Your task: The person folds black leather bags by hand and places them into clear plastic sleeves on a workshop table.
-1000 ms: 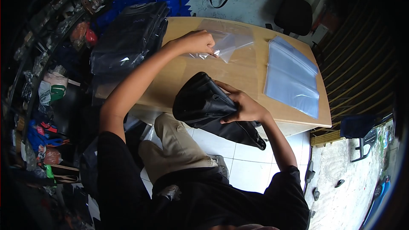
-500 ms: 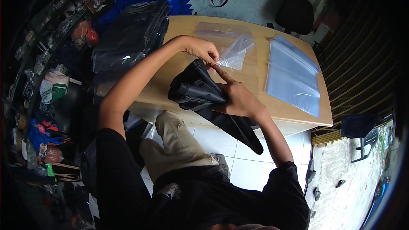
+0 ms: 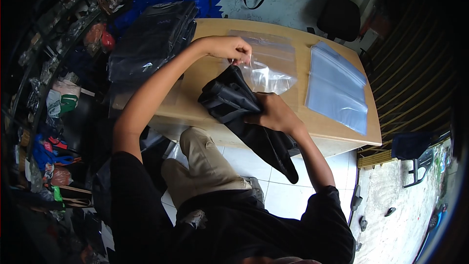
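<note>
My left hand [image 3: 233,50] is closed in a pinch on the edge of a clear plastic bag [image 3: 273,78], whose near side is lifted and wrinkled above the table. My right hand [image 3: 274,112] is wrapped round a folded black fabric item [image 3: 229,100], seemingly a smooth, shiny cloth. One end of that item points up towards the bag's edge, just below my left hand. Its other end hangs down past the table's front edge. The fingertips of my right hand are partly hidden by the fabric.
On the wooden table [image 3: 193,100], a stack of clear plastic bags [image 3: 337,88] lies at the right. A pile of black items in plastic [image 3: 151,44] stands at the left. Beyond the table is a dark chair [image 3: 339,17]. Crowded shelves [image 3: 63,93] line the left side.
My left hand has risen slightly, pulling up the bag's edge. My right hand's outstretched finger has drawn back from the plastic. The black fabric item has shifted a little to the right.
</note>
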A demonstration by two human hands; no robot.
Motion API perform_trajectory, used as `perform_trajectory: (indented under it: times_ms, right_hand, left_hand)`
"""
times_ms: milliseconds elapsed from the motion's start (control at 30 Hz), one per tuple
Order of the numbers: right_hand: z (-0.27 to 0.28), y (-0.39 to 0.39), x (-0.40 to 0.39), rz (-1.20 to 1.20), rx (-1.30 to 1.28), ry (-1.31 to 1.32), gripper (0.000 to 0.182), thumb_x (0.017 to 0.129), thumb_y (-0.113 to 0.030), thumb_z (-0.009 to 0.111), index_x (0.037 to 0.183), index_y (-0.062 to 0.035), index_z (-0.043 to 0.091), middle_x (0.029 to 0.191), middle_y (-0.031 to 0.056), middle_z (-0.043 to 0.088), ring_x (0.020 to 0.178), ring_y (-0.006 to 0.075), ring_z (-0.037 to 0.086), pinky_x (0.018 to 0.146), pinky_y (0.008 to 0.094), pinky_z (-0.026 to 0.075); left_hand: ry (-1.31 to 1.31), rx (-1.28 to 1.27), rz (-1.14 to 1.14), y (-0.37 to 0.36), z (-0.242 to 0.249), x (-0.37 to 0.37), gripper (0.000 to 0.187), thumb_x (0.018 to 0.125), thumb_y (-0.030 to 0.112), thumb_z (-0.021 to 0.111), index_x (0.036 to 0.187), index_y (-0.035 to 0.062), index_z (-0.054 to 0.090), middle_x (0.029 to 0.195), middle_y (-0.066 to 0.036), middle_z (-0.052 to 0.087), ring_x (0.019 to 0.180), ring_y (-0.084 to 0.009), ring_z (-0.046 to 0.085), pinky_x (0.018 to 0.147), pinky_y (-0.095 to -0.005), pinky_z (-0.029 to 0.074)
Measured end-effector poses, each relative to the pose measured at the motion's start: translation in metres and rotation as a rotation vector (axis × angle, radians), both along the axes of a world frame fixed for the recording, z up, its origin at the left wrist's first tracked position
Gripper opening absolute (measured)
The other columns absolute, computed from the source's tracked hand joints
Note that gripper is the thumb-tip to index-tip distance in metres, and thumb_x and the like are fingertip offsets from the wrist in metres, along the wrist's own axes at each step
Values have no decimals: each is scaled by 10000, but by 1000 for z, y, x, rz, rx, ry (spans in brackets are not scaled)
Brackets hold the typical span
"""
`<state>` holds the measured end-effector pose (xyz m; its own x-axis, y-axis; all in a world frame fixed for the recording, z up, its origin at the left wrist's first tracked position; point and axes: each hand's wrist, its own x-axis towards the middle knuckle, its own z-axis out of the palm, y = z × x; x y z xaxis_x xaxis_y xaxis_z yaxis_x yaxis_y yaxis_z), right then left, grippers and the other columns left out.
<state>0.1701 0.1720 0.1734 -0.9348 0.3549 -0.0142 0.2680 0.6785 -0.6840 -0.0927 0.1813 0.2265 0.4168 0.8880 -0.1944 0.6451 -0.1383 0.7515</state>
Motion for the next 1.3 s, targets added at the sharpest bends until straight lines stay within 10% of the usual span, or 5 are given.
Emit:
perform_trajectory:
  times_ms: [200,567,967,1133,1300]
  right_hand:
    - [-2,-7,8,179,186,406,453,652,-160,748,1050,30,643,1448,216,393,982,425,623,868,454,497]
    - [28,-20,-5,127,246,223,528,622,-127,771,1123,-8,656,1532,227,243,1106,445,577,966,477,465]
    - [19,-22,-5,80,306,267,411,665,-167,742,994,53,633,1093,181,579,840,413,621,789,457,502]
    - [-2,-18,3,-56,-1,417,451,667,-169,787,1011,66,617,905,175,631,803,298,648,785,360,500]
    - [-1,-15,11,-249,-875,393,508,644,-106,798,1071,89,606,973,135,679,868,221,652,833,318,506]
  left_hand:
    - [68,596,352,-7,12,-6,254,942,247,595,918,-5,600,668,-88,541,648,-157,501,616,-321,408]
    - [66,-69,-61,-31,8,5,264,917,258,647,956,-2,669,815,-20,652,772,-95,571,708,-257,453]
    - [-42,-97,-33,-29,-2,-6,242,918,244,638,889,5,667,831,-24,681,771,-107,616,704,-263,472]
    - [369,582,246,-42,10,-7,202,900,199,629,862,1,643,725,-148,654,688,-249,645,648,-336,470]
    - [295,948,383,-55,2,-9,122,917,113,599,902,-8,611,711,-169,623,593,-334,581,566,-355,449]
